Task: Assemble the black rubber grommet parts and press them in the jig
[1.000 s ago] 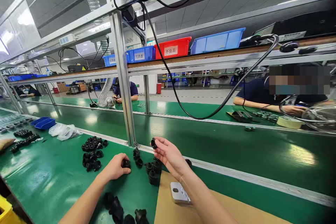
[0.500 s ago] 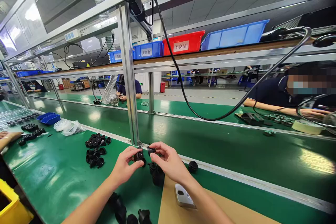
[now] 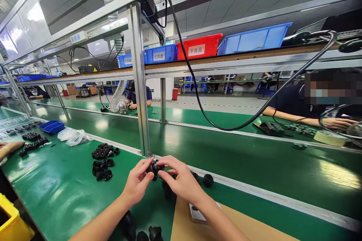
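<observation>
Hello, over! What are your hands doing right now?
Left hand and right hand together pinch a small black part. More black parts lie left. Nothing blocking.

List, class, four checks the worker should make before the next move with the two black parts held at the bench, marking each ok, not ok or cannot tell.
1. Left hand grips a black part: ok.
2. Right hand pinches the same joined piece: ok.
3. Parts fully seated together: cannot tell, fingers hide the joint.
4. Spare parts lie within reach on the green bench: ok.
</observation>
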Demonstrator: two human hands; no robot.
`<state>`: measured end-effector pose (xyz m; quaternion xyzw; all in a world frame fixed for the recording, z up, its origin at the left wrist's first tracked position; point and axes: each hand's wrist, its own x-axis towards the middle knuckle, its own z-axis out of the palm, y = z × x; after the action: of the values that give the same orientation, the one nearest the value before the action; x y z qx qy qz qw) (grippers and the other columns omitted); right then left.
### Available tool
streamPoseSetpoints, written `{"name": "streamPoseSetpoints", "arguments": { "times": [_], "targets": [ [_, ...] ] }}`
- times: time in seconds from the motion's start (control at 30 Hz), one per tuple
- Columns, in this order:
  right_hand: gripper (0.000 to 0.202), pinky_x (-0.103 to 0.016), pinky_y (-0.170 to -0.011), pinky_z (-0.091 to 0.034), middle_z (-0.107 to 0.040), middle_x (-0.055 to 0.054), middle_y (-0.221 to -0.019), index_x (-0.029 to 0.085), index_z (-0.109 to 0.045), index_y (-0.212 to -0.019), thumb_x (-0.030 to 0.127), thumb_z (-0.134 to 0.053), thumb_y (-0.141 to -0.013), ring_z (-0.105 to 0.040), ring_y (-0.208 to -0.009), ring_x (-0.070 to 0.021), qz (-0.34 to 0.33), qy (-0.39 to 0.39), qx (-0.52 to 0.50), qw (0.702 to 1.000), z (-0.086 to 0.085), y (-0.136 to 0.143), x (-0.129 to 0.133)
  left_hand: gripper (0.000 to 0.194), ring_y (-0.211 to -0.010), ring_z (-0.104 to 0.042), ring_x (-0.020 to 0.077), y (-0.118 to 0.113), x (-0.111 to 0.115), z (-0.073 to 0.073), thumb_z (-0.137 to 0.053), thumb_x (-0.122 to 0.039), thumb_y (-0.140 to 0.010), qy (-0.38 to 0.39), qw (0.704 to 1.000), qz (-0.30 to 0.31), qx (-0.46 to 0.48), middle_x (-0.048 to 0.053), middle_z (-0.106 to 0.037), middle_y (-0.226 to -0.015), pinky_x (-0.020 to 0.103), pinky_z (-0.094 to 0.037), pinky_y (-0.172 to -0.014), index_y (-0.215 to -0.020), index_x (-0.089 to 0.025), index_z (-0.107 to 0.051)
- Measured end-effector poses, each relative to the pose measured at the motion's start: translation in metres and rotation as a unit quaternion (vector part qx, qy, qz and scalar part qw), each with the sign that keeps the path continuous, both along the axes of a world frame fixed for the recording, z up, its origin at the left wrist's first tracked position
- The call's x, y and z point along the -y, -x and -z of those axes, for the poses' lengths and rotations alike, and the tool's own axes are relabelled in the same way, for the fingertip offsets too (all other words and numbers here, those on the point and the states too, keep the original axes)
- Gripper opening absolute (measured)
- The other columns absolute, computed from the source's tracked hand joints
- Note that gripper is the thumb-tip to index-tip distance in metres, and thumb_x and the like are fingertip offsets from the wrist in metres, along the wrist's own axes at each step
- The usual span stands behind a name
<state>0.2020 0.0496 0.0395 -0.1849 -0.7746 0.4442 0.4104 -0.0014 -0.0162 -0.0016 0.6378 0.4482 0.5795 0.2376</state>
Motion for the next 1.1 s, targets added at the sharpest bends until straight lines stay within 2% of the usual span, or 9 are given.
{"name": "streamPoseSetpoints", "arguments": {
  "times": [0.2, 0.4, 0.77, 1.1],
  "targets": [
    [0.021, -0.036, -0.086, -0.065, -0.069, -0.007, -0.122, 0.031, -0.076, -0.114, 0.026, -0.065, -0.096, -0.068, -0.107, -0.0243, -0.017, -0.014, -0.007, 1.0, 0.001, 0.0, 0.0, 0.041, -0.12, -0.067, 0.0294, 0.002, -0.001, 0.001, -0.073, -0.038, -0.098, -0.005, 1.0, 0.008, 0.013, 0.01, -0.071, -0.129, 0.04, -0.06, -0.099, -0.138, -0.03, -0.072],
    [0.026, -0.035, -0.089, -0.064, -0.07, -0.006, -0.124, 0.032, -0.077, -0.115, 0.02, -0.064, -0.096, -0.068, -0.114, -0.0241, -0.02, -0.041, -0.001, 0.999, 0.003, -0.001, -0.003, 0.038, -0.124, -0.068, 0.0308, 0.003, 0.0, 0.002, -0.075, -0.036, -0.097, 0.004, 1.0, 0.005, 0.019, 0.01, -0.072, -0.134, 0.042, -0.061, -0.103, -0.134, -0.027, -0.074],
    [0.031, -0.035, -0.091, -0.063, -0.073, -0.004, -0.125, 0.033, -0.076, -0.117, 0.015, -0.066, -0.095, -0.07, -0.115, -0.0237, -0.029, -0.068, 0.02, 0.997, 0.004, -0.004, -0.006, 0.034, -0.12, -0.07, 0.0292, 0.002, 0.001, 0.002, -0.078, -0.034, -0.094, 0.003, 1.0, -0.007, 0.022, 0.008, -0.075, -0.129, 0.04, -0.061, -0.103, -0.128, -0.027, -0.076],
    [0.04, -0.039, -0.101, -0.056, -0.076, -0.005, -0.122, 0.029, -0.073, -0.118, 0.002, -0.064, -0.09, -0.07, -0.113, -0.0235, -0.025, -0.193, 0.024, 0.981, 0.013, -0.004, -0.014, 0.031, -0.112, -0.074, 0.0276, -0.001, 0.007, -0.006, -0.08, -0.027, -0.089, 0.021, 0.999, -0.029, -0.017, 0.009, -0.078, -0.121, 0.037, -0.063, -0.1, -0.12, -0.024, -0.08]
  ]
}}
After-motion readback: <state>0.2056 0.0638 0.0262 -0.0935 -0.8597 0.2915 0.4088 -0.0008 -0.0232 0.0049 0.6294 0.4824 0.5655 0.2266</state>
